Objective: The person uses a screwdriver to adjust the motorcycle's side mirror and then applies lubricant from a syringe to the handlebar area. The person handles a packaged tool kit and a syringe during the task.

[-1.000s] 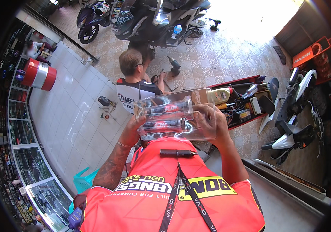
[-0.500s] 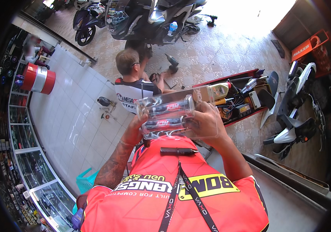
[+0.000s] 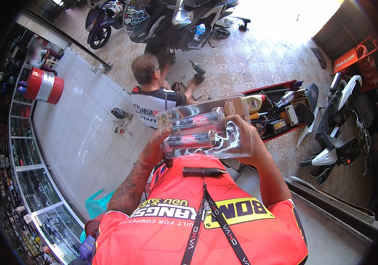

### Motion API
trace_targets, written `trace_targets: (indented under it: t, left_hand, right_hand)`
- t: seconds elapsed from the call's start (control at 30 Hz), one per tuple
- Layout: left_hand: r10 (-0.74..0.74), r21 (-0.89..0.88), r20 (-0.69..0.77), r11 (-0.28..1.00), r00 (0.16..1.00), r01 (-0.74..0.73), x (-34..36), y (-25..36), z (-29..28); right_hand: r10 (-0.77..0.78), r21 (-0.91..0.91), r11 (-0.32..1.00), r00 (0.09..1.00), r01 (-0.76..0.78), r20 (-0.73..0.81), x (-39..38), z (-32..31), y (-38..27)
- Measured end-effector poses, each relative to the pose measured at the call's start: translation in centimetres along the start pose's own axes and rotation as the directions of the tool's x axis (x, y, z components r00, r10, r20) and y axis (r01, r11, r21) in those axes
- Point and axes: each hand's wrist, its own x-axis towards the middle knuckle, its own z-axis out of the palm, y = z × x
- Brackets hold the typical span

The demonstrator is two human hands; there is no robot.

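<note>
Package (image 3: pixel 224 142), clear plastic: probably light, stiff, slippery; left hand (image 3: pixel 155 146), right hand (image 3: pixel 244 140) grasping its opposite ends, likely best holds.

Head-worn fisheye, looking down over near red shirt (image 3: pixel 162 240), tiled floor (image 3: pixel 80 137) beyond.

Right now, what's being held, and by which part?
Clear pack: left hand holds its left end, right hand its right side.

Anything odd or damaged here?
A dark mechanical part and small bits lie loose on the white tiled floor, which looks untidy. The clear plastic pack between left hand and right hand shows no obvious damage.
</note>
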Motion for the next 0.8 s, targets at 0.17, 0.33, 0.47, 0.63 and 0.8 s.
trace_targets:
  t: [0.17, 0.33, 0.47, 0.63, 0.8]
  left_hand:
    - [-0.038, 0.007, 0.091, 0.999, 0.995, 0.038, -0.4, 0.7, -0.2]
    - [-0.035, 0.037, 0.104, 0.999, 0.994, 0.031, -0.6, 0.9, -0.2]
    - [-0.004, 0.01, 0.063, 1.0, 0.998, 0.003, 0.2, -0.1, -0.6]
    - [0.024, 0.039, 0.03, 0.999, 0.999, -0.025, 0.5, -0.7, -0.8]
    - [0.032, 0.046, 0.057, 0.998, 0.998, -0.035, 0.7, -0.5, 0.3]
  right_hand:
    - [-0.129, -0.185, 0.972, 0.986, 0.147, 0.109, 0.6, -0.1, 0.7]
    - [-0.105, -0.211, 0.966, 0.975, 0.146, 0.195, 0.7, 0.3, 0.7]
    - [-0.064, -0.412, 0.898, 0.972, 0.155, 0.226, 1.0, 1.2, 1.4]
    - [-0.024, -0.271, 0.959, 0.974, 0.086, 0.223, 0.5, 1.5, 2.4]
    - [0.052, -0.224, 0.975, 0.979, -0.007, 0.197, 0.3, 2.2, 3.2]
